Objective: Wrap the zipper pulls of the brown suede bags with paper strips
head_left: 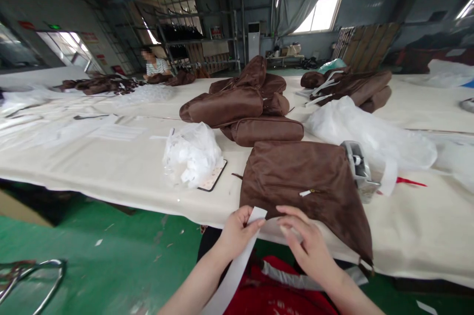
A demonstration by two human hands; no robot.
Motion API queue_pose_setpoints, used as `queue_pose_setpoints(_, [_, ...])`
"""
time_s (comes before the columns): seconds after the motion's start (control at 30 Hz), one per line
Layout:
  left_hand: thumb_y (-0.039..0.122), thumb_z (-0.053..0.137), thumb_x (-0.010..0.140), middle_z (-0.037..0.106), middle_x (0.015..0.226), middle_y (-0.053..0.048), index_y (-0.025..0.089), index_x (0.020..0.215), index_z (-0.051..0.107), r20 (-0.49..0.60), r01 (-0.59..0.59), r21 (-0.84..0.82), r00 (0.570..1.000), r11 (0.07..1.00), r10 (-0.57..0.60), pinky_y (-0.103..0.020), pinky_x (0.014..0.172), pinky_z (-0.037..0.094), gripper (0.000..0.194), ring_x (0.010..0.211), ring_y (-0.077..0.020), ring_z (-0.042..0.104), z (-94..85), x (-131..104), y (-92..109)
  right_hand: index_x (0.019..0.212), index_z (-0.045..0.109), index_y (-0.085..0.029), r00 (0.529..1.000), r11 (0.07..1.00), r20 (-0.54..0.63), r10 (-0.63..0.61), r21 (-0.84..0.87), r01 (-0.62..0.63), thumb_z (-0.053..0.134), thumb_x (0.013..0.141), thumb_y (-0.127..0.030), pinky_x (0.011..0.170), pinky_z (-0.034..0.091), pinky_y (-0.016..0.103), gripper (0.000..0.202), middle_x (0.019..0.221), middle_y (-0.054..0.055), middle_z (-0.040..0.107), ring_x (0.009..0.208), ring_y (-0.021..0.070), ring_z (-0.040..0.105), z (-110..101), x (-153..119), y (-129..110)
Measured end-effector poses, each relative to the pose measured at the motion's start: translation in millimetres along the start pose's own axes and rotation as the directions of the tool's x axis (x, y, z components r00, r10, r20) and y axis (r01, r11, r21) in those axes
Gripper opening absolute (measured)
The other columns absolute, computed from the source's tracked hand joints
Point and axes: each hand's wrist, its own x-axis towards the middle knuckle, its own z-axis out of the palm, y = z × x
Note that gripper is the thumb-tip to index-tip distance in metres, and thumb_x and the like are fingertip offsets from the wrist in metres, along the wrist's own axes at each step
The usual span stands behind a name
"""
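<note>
My left hand (239, 230) pinches a long white strip (237, 268) near its upper end, and the rest of the strip hangs down over my lap. To its right, my right hand (307, 241) is held with its fingers apart and nothing visible in them. Just beyond both hands a brown bag (296, 167) lies flat on the table. It has a zipper with a small white tag (305, 193) on its pull, and its lower right corner droops over the table's edge.
Several stuffed brown bags (229, 105) are heaped farther back on the cream-covered table (122, 167). A clear plastic bag of white scraps (192, 154) rests partly over a phone (218, 177). At right are a grey metal dispenser (356, 162), plastic sheeting (370, 130) and a red item (411, 181). A person (155, 65) is far left.
</note>
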Motion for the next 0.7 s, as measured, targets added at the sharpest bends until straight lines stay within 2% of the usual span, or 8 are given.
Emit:
queue_pose_setpoints(0.1, [0.047,0.056,0.085,0.053,0.063,0.003,0.017,0.076,0.058,-0.081,-0.017,0.195,0.996,0.981,0.033,-0.023,0.057,0.035,0.032,0.06,-0.0114,0.047,-8.9,2,7,0.095,0.064,-0.021,0.959,0.969,-0.167,0.227,-0.056,-0.239,0.049,0.09,-0.036,0.072,0.053,0.032,0.021,0.096,0.009,0.068,0.081,0.0213,0.065,-13,14,20])
queue_pose_setpoints(0.17, [0.046,0.059,0.082,0.052,0.061,0.004,0.017,0.073,0.057,-0.105,-0.013,0.237,0.994,0.972,0.039,-0.022,0.055,0.034,0.03,0.058,-0.011,0.046,-14.5,5,12,0.092,0.064,-0.021,0.945,0.951,-0.164,0.281,-0.086,-0.298,0.051,0.088,-0.038,0.067,0.053,0.031,0.021,0.089,0.007,0.069,0.075,0.0203,0.064,-17,22,27])
queue_pose_setpoints(0.27, [0.044,0.066,0.075,0.047,0.057,0.006,0.017,0.069,0.055,-0.153,-0.014,0.24,0.987,0.971,0.052,-0.021,0.053,0.032,0.029,0.055,-0.0097,0.042,-26.9,8,16,0.089,0.065,-0.023,0.967,0.96,-0.061,0.248,-0.121,-0.254,0.052,0.088,-0.037,0.062,0.051,0.029,0.02,0.089,0.006,0.068,0.077,0.02,0.064,-15,27,29])
queue_pose_setpoints(0.37, [0.048,0.068,0.072,0.043,0.055,0.006,0.017,0.063,0.052,-0.216,0.006,0.216,0.975,0.976,0.042,-0.02,0.05,0.029,0.036,0.053,-0.0083,0.038,-47.2,9,9,0.086,0.064,-0.023,0.981,0.971,0.023,0.194,-0.144,-0.189,0.051,0.088,-0.038,0.056,0.049,0.028,0.02,0.086,0.005,0.067,0.076,0.0199,0.063,-5,26,28])
queue_pose_setpoints(0.5, [0.057,0.067,0.07,0.041,0.052,0.006,0.016,0.06,0.049,-0.324,0.078,0.147,0.946,0.986,-0.027,-0.02,0.046,0.025,0.046,0.049,-0.0066,0.033,-74.9,3,-5,0.089,0.064,-0.023,0.992,0.961,0.026,0.124,-0.254,-0.113,0.055,0.086,-0.034,0.076,0.051,0.034,0.015,0.095,0.005,0.067,0.086,0.0222,0.064,8,22,31])
queue_pose_setpoints(0.6, [0.058,0.062,0.075,0.045,0.055,0.004,0.015,0.063,0.053,-0.285,0.103,0.162,0.957,0.981,-0.054,-0.02,0.048,0.027,0.045,0.051,-0.0073,0.036,-85.2,-6,-11,0.092,0.065,-0.023,0.993,0.948,0.056,0.101,-0.307,-0.079,0.055,0.084,-0.031,0.082,0.049,0.036,0.014,0.101,0.005,0.067,0.091,0.0234,0.064,19,21,27])
queue_pose_setpoints(0.7, [0.056,0.059,0.079,0.043,0.055,0.005,0.015,0.062,0.053,-0.184,0.1,0.235,0.981,0.967,-0.057,-0.02,0.049,0.027,0.045,0.052,-0.0075,0.035,-86.7,-17,-14,0.087,0.066,-0.024,0.968,0.952,0.192,0.162,-0.289,-0.102,0.05,0.088,-0.032,0.071,0.048,0.033,0.018,0.085,0.004,0.07,0.076,0.0213,0.065,40,16,18])
